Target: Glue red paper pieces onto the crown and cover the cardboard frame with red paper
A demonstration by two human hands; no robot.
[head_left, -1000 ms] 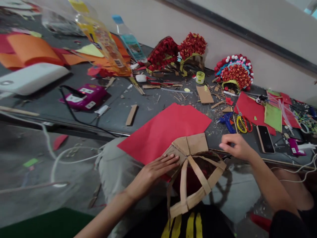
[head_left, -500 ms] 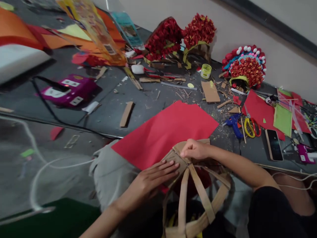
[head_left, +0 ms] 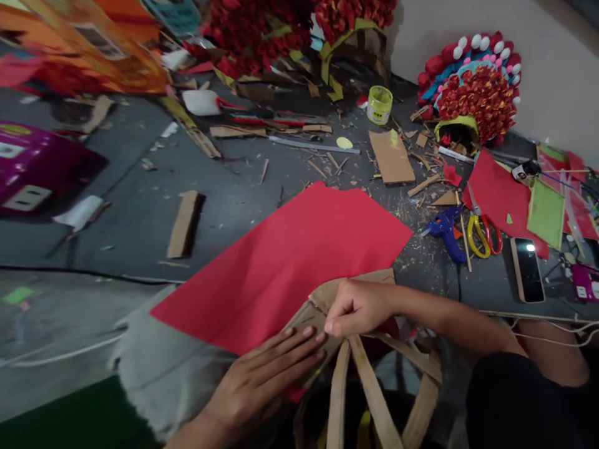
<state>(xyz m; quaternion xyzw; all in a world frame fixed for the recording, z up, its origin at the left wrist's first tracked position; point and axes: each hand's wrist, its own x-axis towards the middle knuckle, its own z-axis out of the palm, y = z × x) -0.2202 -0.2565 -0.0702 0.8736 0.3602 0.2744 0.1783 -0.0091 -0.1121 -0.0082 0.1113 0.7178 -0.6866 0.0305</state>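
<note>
A cardboard frame [head_left: 372, 383] of curved strips, with a flat panel at its top, lies at my lap. The panel rests on a large red paper sheet [head_left: 318, 237] that spreads over the table edge. My left hand [head_left: 276, 368] lies flat on the panel's left part, fingers stretched out. My right hand [head_left: 358, 308] is closed at the panel's right part, thumb and fingers pressed together near the point where the strips meet. Whatever it may hold is hidden by the fingers.
To the right lie a blue glue gun [head_left: 447, 232], scissors [head_left: 484, 236] and a phone [head_left: 528, 271]. Cardboard scraps [head_left: 392, 159] and a yellow-green jar [head_left: 379, 105] are farther back. Red decorated headpieces [head_left: 477, 93] stand by the wall. A purple power strip [head_left: 35, 168] sits at left.
The view has moved closer and tilted down. My right hand has slid down and slightly left along the panel, nearer the left fingertips. My left hand stays flat on the cardboard.
</note>
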